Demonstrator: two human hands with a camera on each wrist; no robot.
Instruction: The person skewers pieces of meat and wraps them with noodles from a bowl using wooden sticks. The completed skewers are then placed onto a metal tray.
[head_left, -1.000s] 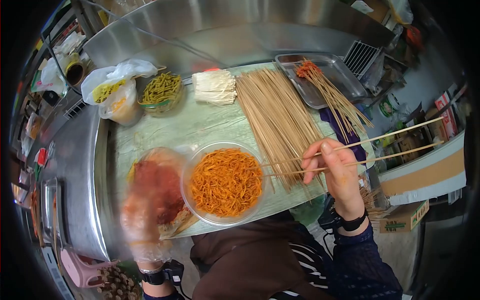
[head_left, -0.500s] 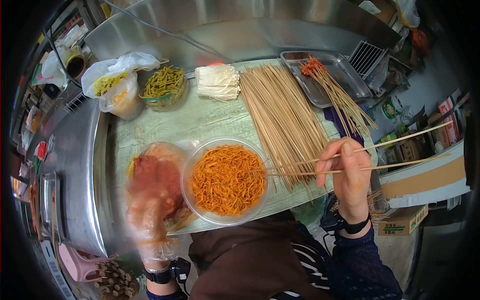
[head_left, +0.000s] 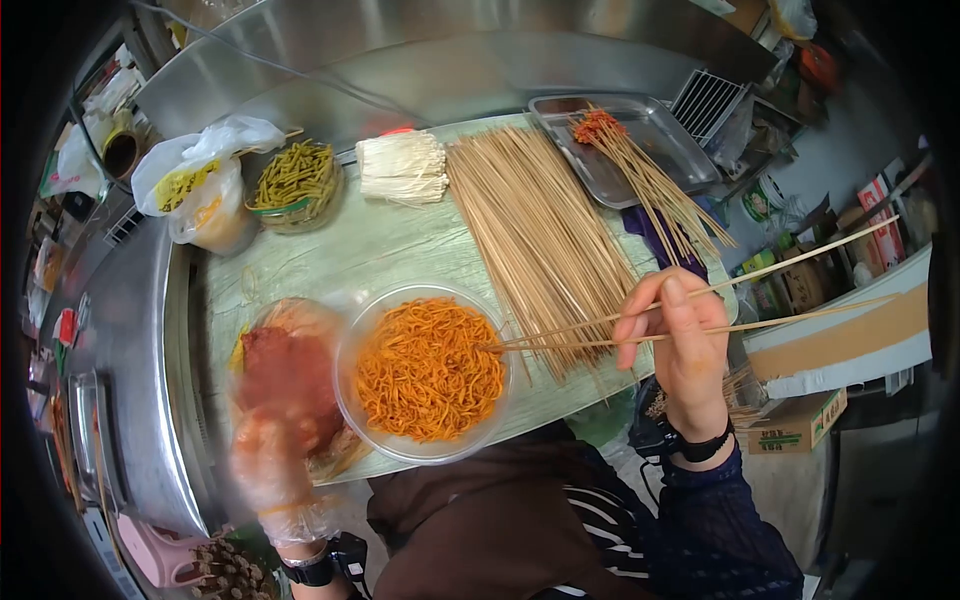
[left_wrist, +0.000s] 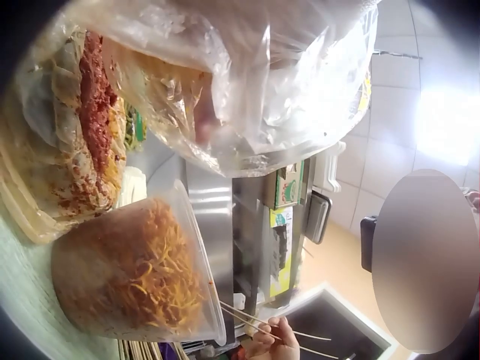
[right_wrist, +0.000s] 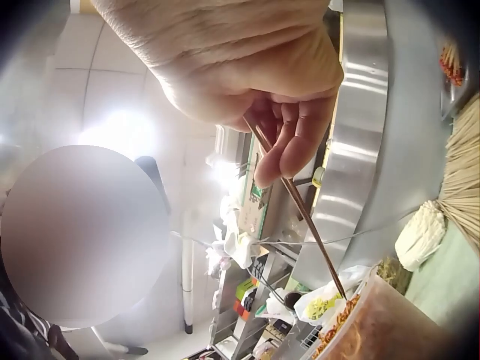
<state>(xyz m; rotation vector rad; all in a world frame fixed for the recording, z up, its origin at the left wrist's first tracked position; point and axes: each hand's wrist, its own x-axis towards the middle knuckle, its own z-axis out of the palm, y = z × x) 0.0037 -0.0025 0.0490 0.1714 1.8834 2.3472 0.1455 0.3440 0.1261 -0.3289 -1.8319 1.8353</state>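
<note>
My right hand [head_left: 690, 335] holds two thin bamboo skewers [head_left: 790, 262] between thumb and fingers, like chopsticks. Their tips reach over the rim of a clear plastic tub [head_left: 345, 375], at the orange shredded strips [head_left: 430, 365] filling it. In the right wrist view the skewers [right_wrist: 309, 214] slant down to the tub. My left hand [head_left: 268, 462] wears a clear plastic glove and lies at the near edge of a red, finely chopped mass [head_left: 285, 370]. That mass sits in an opened plastic bag [left_wrist: 56, 165] beside the tub. Blur and glove obscure the left fingers; I cannot tell whether they grip anything.
Loose bamboo skewers [head_left: 540, 235] lie in a wide pile across the board. Behind stand white enoki mushrooms [head_left: 402, 167], a bowl of green bean pieces [head_left: 297, 185] and a bagged tub [head_left: 215, 215]. A metal tray [head_left: 650, 145] at back right carries loaded skewers [head_left: 655, 185].
The head view has shifted, so the tabletop sits farther left. My left hand stays by the red mass. In my right hand, the skewers' tips come closer together at the orange strips.
</note>
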